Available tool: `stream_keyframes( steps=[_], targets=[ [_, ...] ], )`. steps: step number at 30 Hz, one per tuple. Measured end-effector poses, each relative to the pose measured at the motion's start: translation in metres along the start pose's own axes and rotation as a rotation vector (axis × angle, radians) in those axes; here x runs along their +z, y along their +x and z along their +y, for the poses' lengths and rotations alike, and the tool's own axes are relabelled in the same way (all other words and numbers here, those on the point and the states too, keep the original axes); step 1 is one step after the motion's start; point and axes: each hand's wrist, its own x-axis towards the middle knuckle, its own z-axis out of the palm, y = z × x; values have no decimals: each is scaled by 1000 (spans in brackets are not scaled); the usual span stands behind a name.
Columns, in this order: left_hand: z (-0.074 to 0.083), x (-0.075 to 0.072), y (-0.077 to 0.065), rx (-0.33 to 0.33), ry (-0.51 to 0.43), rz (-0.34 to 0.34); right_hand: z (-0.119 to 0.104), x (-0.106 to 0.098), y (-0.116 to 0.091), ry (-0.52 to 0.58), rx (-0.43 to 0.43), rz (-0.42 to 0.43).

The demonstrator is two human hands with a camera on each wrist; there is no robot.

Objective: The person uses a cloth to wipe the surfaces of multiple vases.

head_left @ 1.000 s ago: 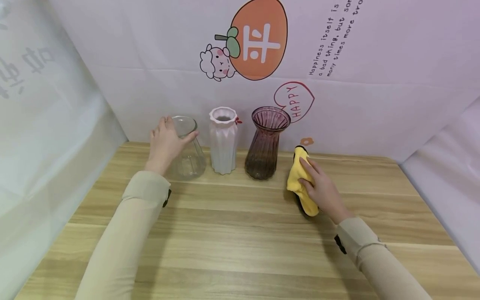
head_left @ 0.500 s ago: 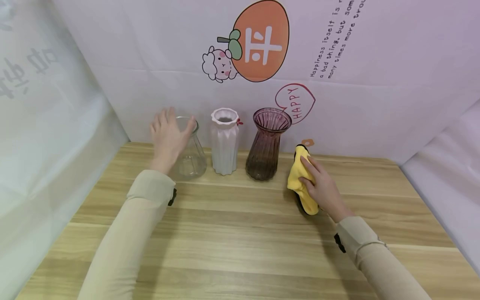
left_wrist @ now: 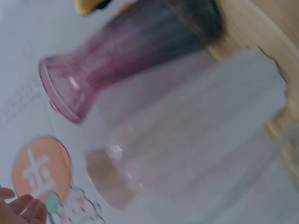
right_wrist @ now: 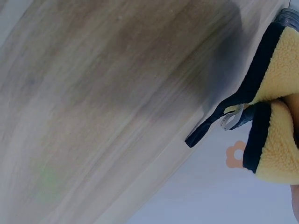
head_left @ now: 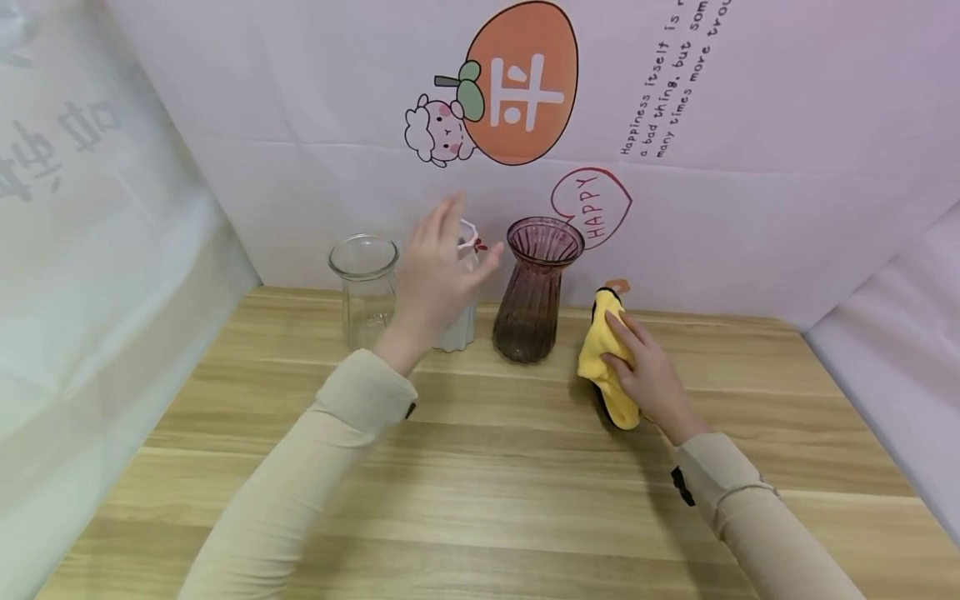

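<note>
My left hand (head_left: 438,275), its fingers spread, is raised in front of the white fluted vase (head_left: 457,333) and hides much of it in the head view. In the left wrist view, that pale vase (left_wrist: 196,126) fills the middle, with my fingertips (left_wrist: 28,207) apart from it at the lower left. A clear glass vase (head_left: 356,304) stands to its left, and a purple ribbed glass vase (head_left: 528,308) to its right. My right hand (head_left: 651,379) grips a yellow cloth (head_left: 600,342) with black edging, low over the table right of the purple vase.
All three vases stand upright in a row near the back of the wood-grain table (head_left: 480,483). Close behind them rises a white printed backdrop (head_left: 300,167). White sheets (head_left: 97,333) hang along both sides.
My left hand has let go of the clear glass vase's rim, lifted away and moved right to the white vase. The right hand with the yellow cloth has barely moved.
</note>
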Motion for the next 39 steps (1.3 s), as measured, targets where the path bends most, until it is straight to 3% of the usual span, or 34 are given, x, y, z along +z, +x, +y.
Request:
stream_keyframes(
  steps=[5, 8, 15, 25, 32, 39],
  targets=[
    [22, 13, -2, 30, 163, -73, -1, 1, 1, -4, 2, -3],
    [28, 22, -1, 2, 230, -113, -1, 2, 1, -2, -1, -3],
    [28, 42, 7, -132, 73, -264, 0, 3, 2, 0, -2, 1],
    [27, 62, 18, -214, 59, -311, 0, 7, 2, 12, 1, 3],
    [28, 69, 26, -228, 124, -347, -1, 9, 3, 17, 3, -3],
    [32, 76, 30, -270, 15, -391, 1, 10, 3, 18, -6, 5]
  ],
)
